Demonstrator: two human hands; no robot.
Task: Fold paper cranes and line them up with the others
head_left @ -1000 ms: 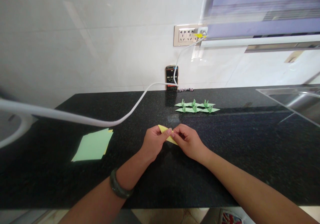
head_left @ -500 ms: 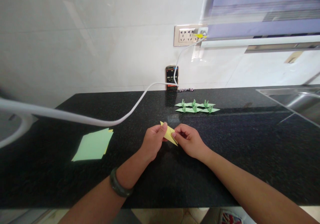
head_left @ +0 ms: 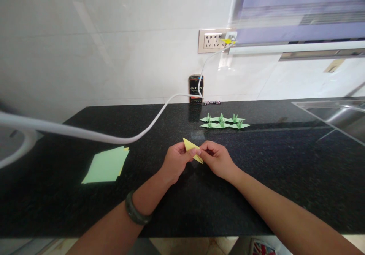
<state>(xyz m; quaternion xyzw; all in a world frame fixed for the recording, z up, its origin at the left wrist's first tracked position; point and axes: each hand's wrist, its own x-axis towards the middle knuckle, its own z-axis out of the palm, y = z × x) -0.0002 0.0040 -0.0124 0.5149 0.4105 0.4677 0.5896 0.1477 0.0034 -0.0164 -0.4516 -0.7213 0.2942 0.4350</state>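
A folded piece of yellow origami paper [head_left: 188,144], narrow and pointed at both ends, is held slantwise above the dark counter. My left hand [head_left: 175,162] pinches it from the left, thumb pressed on its upper face and fingers behind. From the right, my right hand [head_left: 218,160] grips its edge between thumb and curled index finger. Both thumbs nearly meet on the paper. Beyond the hands stand several folded green paper cranes [head_left: 222,124] in two rows. To the left lies a stack of green and yellow paper sheets [head_left: 107,165].
A phone [head_left: 195,89] with a running timer leans on the wall. A white cable [head_left: 125,140] crosses from the left towards the wall socket [head_left: 212,41]. A beaded strand [head_left: 212,102] lies by the phone. The sink [head_left: 348,114] is at the right of the black counter [head_left: 196,209].
My left thumb has slid down the yellow paper towards my right thumb, uncovering the upper tip. Both hands still hold the paper in about the same place.
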